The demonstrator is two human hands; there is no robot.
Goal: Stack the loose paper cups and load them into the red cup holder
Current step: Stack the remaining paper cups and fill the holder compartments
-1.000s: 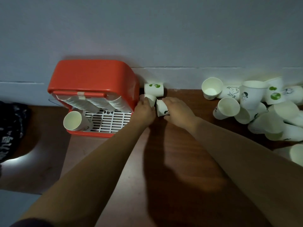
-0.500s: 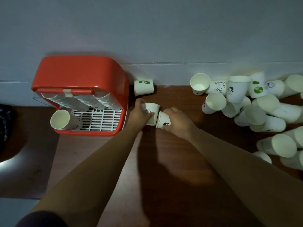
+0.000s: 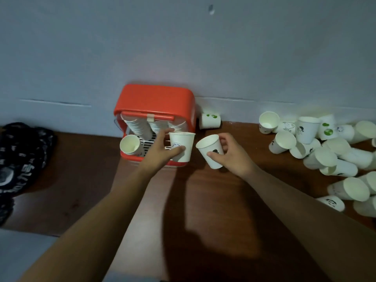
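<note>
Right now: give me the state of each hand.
Left hand: closed around an upright paper cup with a round print.
Right hand: closed around a tilted paper cup with a black mark.

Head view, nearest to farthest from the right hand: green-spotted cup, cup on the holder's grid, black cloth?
1. Green-spotted cup, lying just beyond the right hand.
2. Cup on the holder's grid, left side.
3. Black cloth, far left.

Light: dim, grey cast. Shadows: broad, soft-edged, from forearms onto table. Brightest: paper cups at right edge. Focus soft; wide-angle bowing.
</note>
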